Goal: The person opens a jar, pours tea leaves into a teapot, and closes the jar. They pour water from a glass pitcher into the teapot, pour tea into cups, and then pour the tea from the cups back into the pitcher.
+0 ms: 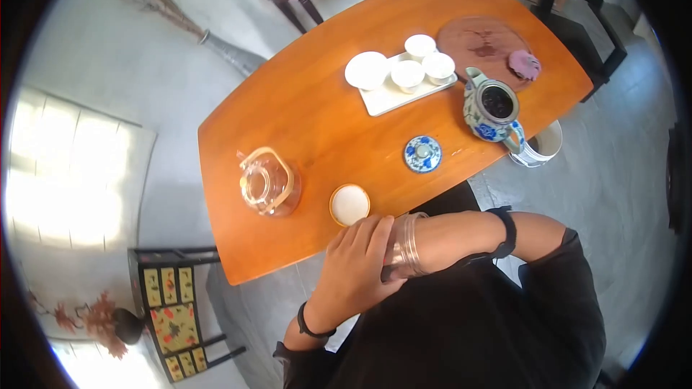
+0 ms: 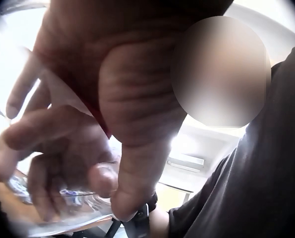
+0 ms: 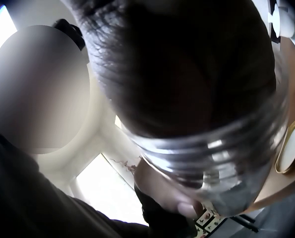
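Note:
My left hand (image 1: 357, 266) grips a clear glass jar (image 1: 406, 248) from the outside, fingers over it and thumb below, close to my body at the table's near edge. My right hand (image 3: 187, 74) reaches through the jar's ridged mouth (image 3: 221, 144); its fingers are mostly hidden in the head view, and I cannot tell whether they hold anything. A round gold-rimmed white lid (image 1: 350, 205) lies on the table just beyond my left fingers. To the right of it lies a blue-and-white teapot lid (image 1: 422, 153). The matching teapot (image 1: 484, 126) stands uncovered, dark inside.
A glass kettle (image 1: 270, 186) with a pale hooped handle stands at the left of the wooden table (image 1: 317, 137). Farther back are a white tray (image 1: 389, 101) with several white cups, a round brown board (image 1: 461, 32) and a pink cloth (image 1: 525, 65). A white bucket (image 1: 551, 145) stands beyond the edge.

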The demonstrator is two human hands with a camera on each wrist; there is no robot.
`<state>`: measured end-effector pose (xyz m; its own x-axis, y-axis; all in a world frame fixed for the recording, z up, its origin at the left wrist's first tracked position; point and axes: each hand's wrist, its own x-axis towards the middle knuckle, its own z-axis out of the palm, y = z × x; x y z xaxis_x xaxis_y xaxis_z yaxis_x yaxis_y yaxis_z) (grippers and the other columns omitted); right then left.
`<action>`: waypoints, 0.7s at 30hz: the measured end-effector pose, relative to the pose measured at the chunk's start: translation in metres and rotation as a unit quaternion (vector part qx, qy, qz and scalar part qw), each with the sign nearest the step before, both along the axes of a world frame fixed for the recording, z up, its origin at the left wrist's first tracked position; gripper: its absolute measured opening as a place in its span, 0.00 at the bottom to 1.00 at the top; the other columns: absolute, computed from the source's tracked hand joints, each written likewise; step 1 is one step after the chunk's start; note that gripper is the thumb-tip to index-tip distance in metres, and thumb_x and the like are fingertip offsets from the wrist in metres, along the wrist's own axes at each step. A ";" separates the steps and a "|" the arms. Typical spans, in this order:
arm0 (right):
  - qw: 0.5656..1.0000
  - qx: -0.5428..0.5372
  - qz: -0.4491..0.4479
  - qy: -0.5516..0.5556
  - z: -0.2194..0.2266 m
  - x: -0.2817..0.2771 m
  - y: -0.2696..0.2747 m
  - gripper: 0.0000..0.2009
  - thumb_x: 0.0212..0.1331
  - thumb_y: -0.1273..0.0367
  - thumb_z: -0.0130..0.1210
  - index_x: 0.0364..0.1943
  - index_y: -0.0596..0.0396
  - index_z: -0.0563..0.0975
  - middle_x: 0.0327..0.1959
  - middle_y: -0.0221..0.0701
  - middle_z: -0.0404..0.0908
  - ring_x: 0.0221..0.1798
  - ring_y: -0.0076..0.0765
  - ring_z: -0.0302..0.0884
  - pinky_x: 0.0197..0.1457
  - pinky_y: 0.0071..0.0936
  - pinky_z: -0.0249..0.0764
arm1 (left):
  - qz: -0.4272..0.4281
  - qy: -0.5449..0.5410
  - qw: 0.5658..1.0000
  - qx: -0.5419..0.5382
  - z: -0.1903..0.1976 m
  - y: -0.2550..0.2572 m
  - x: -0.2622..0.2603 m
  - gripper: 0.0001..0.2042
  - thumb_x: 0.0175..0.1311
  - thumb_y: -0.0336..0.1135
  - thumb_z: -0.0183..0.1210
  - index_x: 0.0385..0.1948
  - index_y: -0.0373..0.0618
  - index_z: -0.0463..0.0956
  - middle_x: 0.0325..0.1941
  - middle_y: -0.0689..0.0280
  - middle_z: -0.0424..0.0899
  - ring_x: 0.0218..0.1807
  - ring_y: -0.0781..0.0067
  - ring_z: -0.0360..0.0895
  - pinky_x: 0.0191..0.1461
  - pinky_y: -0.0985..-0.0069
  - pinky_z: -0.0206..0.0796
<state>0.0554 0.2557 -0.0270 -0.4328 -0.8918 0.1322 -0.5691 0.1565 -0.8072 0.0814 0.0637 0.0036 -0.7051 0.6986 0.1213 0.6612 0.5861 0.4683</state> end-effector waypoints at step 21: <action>0.944 0.324 0.040 -0.053 0.008 -0.028 0.024 0.18 0.55 0.63 0.64 0.50 0.50 0.80 0.47 0.35 0.85 0.51 0.45 0.83 0.51 0.44 0.77 | -0.030 -0.077 0.996 0.035 0.002 0.046 -0.037 0.43 0.38 0.40 0.79 0.61 0.40 0.68 0.54 0.52 0.81 0.55 0.47 0.80 0.57 0.59 0.72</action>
